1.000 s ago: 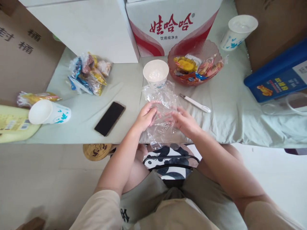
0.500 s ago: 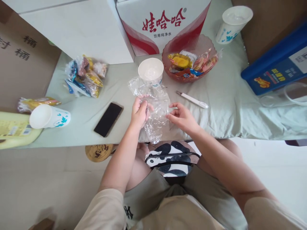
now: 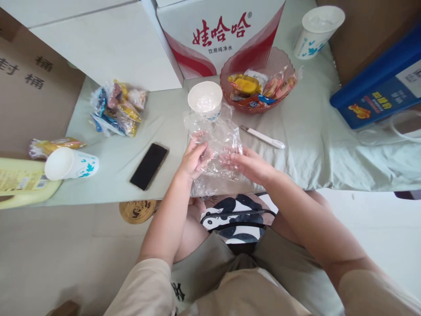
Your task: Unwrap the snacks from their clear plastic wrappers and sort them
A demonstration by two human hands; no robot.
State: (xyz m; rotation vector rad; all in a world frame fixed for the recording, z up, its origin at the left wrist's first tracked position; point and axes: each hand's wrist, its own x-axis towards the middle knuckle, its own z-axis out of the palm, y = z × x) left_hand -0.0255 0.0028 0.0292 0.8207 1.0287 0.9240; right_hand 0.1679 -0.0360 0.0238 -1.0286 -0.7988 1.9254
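A crumpled clear plastic bag (image 3: 217,160) lies between my hands at the near edge of the cloth-covered table (image 3: 312,162). My left hand (image 3: 194,157) is closed on its left side, thumb on top. On the right side, my right hand (image 3: 251,164) grips the film, and the plastic partly veils its fingertips. Just beyond the bag stands a white paper cup (image 3: 205,100). Right of the bag lies a white utility knife (image 3: 263,137). A pink ribbed bowl (image 3: 226,72) of wrapped snacks sits behind, and a black phone (image 3: 149,166) lies to the left.
Wrapped snacks (image 3: 118,107) are heaped at the back left. Near the left edge, a paper cup (image 3: 72,163) lies tipped beside a yellow jug (image 3: 23,182). Boxes (image 3: 217,44) line the back. Another paper cup (image 3: 317,33) and a blue package (image 3: 371,92) stand at the right.
My right hand has moved forward onto the bag, and film now covers its fingertips. The bag is spread wider between my hands, its far end shifted right.
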